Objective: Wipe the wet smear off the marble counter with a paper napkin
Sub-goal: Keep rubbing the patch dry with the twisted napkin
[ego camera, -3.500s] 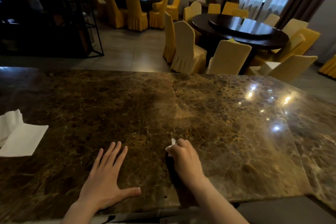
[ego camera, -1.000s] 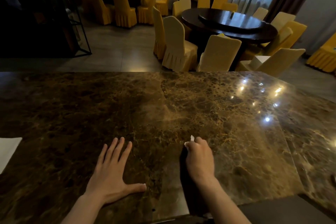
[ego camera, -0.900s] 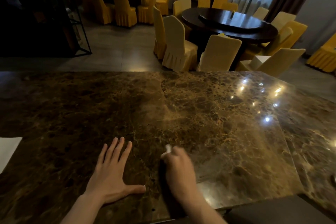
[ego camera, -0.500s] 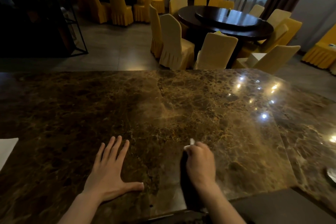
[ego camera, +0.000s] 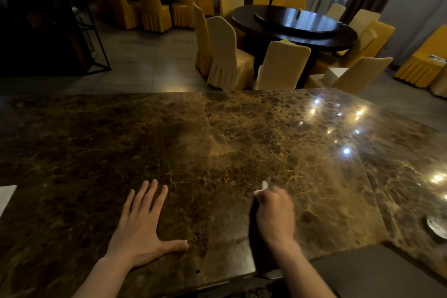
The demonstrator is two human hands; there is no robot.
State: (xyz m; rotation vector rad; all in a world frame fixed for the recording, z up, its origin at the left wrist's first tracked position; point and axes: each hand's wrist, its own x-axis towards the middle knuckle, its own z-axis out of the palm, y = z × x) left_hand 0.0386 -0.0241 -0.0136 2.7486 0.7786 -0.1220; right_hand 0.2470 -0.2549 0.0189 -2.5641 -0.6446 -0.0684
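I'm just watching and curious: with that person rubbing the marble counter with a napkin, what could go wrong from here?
The right hand has the napkin bunched so small that only a tip shows; it may soak through and just spread the wetness. The rubbing happens close to the marble counter near edge, so moisture could be pushed over it. The left hand lies flat right beside the wiped patch and might get wet or leave prints.

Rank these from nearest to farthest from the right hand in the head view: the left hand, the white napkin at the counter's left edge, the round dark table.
1. Left hand, flat on the counter beside it.
2. White napkin, far left edge.
3. Round dark table, across the room.
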